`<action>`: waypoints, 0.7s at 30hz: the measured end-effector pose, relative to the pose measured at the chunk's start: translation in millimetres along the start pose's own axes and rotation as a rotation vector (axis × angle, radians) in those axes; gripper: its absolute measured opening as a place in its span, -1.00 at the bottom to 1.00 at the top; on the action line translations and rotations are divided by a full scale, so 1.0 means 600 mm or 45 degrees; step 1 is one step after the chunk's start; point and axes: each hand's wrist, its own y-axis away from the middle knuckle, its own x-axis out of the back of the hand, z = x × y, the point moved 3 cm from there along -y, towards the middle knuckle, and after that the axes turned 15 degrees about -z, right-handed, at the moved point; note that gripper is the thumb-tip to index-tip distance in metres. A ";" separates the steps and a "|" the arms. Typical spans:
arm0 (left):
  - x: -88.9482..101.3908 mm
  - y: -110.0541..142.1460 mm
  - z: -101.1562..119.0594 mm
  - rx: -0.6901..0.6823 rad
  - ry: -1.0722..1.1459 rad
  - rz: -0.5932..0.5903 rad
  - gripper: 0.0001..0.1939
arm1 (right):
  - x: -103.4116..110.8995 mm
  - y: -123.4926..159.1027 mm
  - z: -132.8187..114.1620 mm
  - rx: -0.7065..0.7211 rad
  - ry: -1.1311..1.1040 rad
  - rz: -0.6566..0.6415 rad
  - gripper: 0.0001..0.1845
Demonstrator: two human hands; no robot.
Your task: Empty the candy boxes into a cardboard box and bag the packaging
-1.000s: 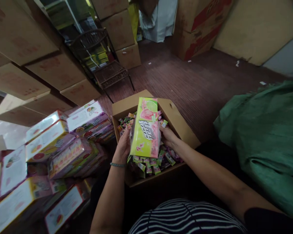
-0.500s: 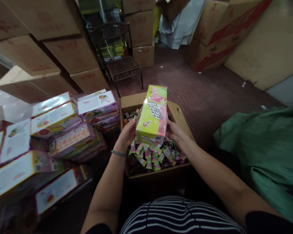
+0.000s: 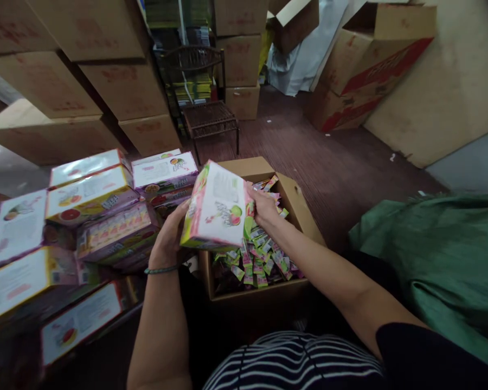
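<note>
Between my two hands is a printed candy box (image 3: 219, 208), tilted, its white face up and its pink and green sides showing. My left hand (image 3: 168, 235) grips its left side, with a band around the wrist. On the box's right edge my right hand (image 3: 263, 207) is closed, the fingertips partly hidden. Below it stands an open cardboard carton (image 3: 303, 208) filled with small green and pink wrapped sachets (image 3: 260, 265). The held box covers the carton's left part.
Stacked printed boxes (image 3: 91, 192) fill the left side. Behind them rise big cardboard cartons (image 3: 117, 89). A wicker chair (image 3: 209, 116) stands beyond the open carton. Green sacking (image 3: 435, 260) lies at the right, and red-striped cartons (image 3: 374, 59) stand at the back right.
The box has moved left, from over the carton toward the stacked boxes, and has turned so its white face shows instead of the green one. Both hands moved with it.
</note>
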 end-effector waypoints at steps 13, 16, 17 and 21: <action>0.038 0.002 0.014 -0.258 -0.404 0.659 -0.18 | 0.114 0.020 0.121 -0.135 2.411 -0.827 -0.34; 0.028 -0.001 0.016 -0.292 -0.422 0.627 -0.21 | 0.190 0.078 0.132 -0.149 2.660 -0.700 -0.40; 0.025 -0.001 0.016 -0.302 -0.413 0.630 -0.21 | 0.214 0.095 0.130 -0.183 2.678 -0.629 -0.44; 0.018 0.008 0.014 -0.322 -0.385 0.648 -0.19 | 0.291 0.125 0.121 -0.475 2.707 -0.465 -0.59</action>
